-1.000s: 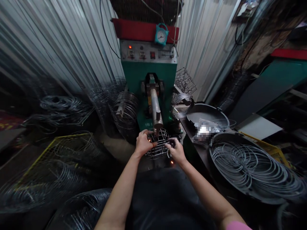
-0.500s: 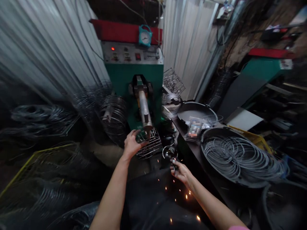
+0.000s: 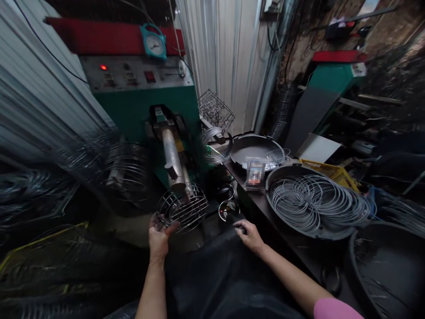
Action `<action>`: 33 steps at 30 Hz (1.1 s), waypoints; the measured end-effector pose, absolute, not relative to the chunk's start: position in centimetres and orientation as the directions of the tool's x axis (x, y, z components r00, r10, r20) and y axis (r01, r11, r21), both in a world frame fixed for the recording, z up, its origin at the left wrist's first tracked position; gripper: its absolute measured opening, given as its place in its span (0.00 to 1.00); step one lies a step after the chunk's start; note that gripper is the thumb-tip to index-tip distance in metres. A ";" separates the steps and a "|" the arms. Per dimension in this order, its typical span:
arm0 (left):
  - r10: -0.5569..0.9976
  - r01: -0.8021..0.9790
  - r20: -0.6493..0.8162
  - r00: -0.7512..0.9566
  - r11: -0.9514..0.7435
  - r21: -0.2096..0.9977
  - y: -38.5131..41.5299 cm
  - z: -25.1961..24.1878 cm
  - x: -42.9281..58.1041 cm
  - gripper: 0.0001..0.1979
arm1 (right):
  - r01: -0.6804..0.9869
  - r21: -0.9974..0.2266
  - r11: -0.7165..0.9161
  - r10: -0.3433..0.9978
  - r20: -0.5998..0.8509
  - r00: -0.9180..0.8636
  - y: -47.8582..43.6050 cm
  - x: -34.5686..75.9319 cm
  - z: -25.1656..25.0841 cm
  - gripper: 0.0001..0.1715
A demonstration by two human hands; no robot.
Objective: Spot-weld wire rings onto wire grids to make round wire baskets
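Observation:
A round wire basket (image 3: 187, 206) sits at the end of the welding machine's metal arm (image 3: 171, 155). My left hand (image 3: 160, 232) is closed on the near left edge of this basket, thumb toward the wires. My right hand (image 3: 246, 234) is apart from it, over the dark apron (image 3: 212, 270) on my lap. Its fingers are curled together, and whatever they pinch is too dark to make out. Just beyond those fingertips stands a small shiny bowl (image 3: 229, 210) with unclear contents.
Behind the basket rises the green machine (image 3: 116, 106) with a cyan clock (image 3: 154, 43) on top. On the right bench, a black pan (image 3: 332, 235) holds many wire rings (image 3: 308, 199). Another pan (image 3: 255, 150) and a plastic packet (image 3: 255, 173) are beyond. Coiled wire (image 3: 128, 166) hangs at left.
The view has swung right, so the machine appears farther left. Flying sparks have vanished. My left hand now grips the basket's near left edge, lower than before; the basket looks turned.

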State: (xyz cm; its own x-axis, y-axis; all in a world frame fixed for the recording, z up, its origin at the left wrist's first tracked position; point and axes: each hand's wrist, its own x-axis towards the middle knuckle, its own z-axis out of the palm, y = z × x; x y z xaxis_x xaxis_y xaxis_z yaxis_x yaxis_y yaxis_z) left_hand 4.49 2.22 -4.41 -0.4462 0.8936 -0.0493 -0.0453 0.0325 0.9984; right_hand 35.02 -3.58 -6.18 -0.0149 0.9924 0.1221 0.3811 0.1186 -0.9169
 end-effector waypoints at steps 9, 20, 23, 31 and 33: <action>0.956 0.131 -0.013 -0.292 0.053 0.990 -3.3 -2.9 5.2 0.45 | 0.785 -0.580 0.217 0.964 0.003 -0.265 -5.1 34.9 -7.6 0.13; 0.949 0.810 0.253 -0.187 0.003 0.587 -4.9 2.4 10.2 0.41 | 0.617 -0.750 0.239 0.854 -0.140 -0.502 -1.4 30.5 5.3 0.18; 0.955 0.830 0.249 -0.158 -0.008 0.558 -5.1 3.1 10.8 0.41 | 0.624 -0.767 0.146 0.860 -0.214 -0.463 -0.2 29.6 6.2 0.18; 0.960 0.856 0.271 -0.075 -0.077 0.511 -5.3 3.3 11.0 0.41 | 0.675 -0.688 0.267 0.940 0.032 -0.339 -0.7 26.8 5.0 0.11; 0.962 0.853 0.265 -0.069 -0.080 0.515 -5.2 3.2 10.8 0.41 | 0.636 -0.703 0.318 0.929 0.097 -0.357 -1.2 26.6 4.4 0.09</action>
State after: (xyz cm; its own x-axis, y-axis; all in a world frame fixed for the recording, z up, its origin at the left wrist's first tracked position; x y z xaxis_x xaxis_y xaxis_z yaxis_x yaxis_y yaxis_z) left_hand 10.82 -5.22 3.19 -0.0695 0.9617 0.2652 0.8534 -0.0803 0.5150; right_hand 26.64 -1.19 4.43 -0.3574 0.9289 0.0968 0.6364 0.3181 -0.7027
